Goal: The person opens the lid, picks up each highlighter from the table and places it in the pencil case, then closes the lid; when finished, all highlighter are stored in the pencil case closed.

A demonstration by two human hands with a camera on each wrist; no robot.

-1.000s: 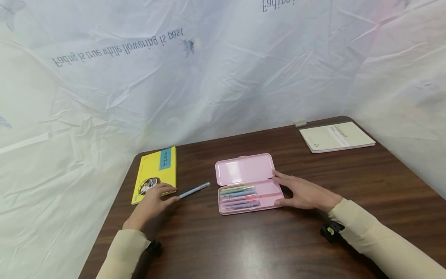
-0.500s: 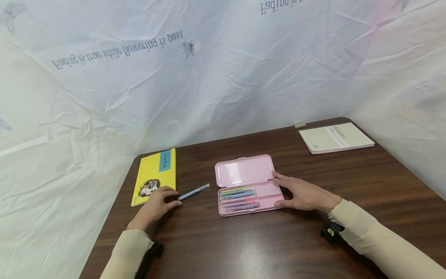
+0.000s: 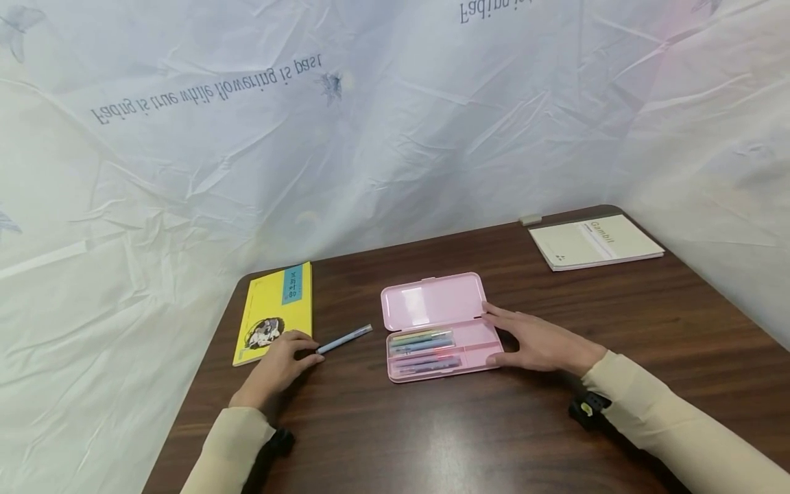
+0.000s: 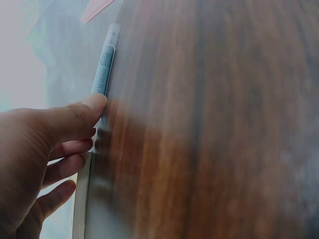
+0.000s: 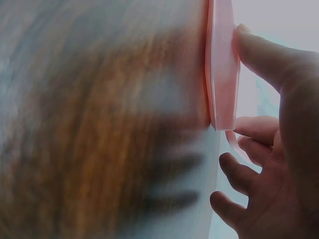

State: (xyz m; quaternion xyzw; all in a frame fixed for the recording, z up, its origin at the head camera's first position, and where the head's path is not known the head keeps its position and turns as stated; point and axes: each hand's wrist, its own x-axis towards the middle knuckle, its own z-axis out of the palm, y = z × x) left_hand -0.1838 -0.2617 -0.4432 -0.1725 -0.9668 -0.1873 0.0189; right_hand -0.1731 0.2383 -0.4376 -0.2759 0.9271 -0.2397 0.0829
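Note:
My left hand (image 3: 280, 363) pinches one end of a light blue pen (image 3: 345, 339) between thumb and fingertips, beside the yellow book. In the left wrist view the pen (image 4: 105, 64) points away from the thumb, its pale translucent end outermost. A pink pencil case (image 3: 481, 355) lies with its lid (image 3: 435, 302) raised back. Several pastel pens (image 3: 426, 353) lie in its left part, in two rows. My right hand (image 3: 537, 341) holds the case's right end, thumb at the near corner and fingers by the hinge. In the right wrist view the thumb presses the case wall (image 5: 224, 74).
A yellow book (image 3: 290, 309) with a blue label lies at the table's left edge. At the back right is a cream notebook (image 3: 586, 247), with a small pale block (image 3: 531, 219) by the rear edge. White printed sheeting (image 3: 370, 137) hangs around the dark wooden table (image 3: 395, 439).
My left hand has shifted slightly right along the pen's end, closing its fingertips onto it. The pen has barely moved. The right hand and pencil case stay where they were.

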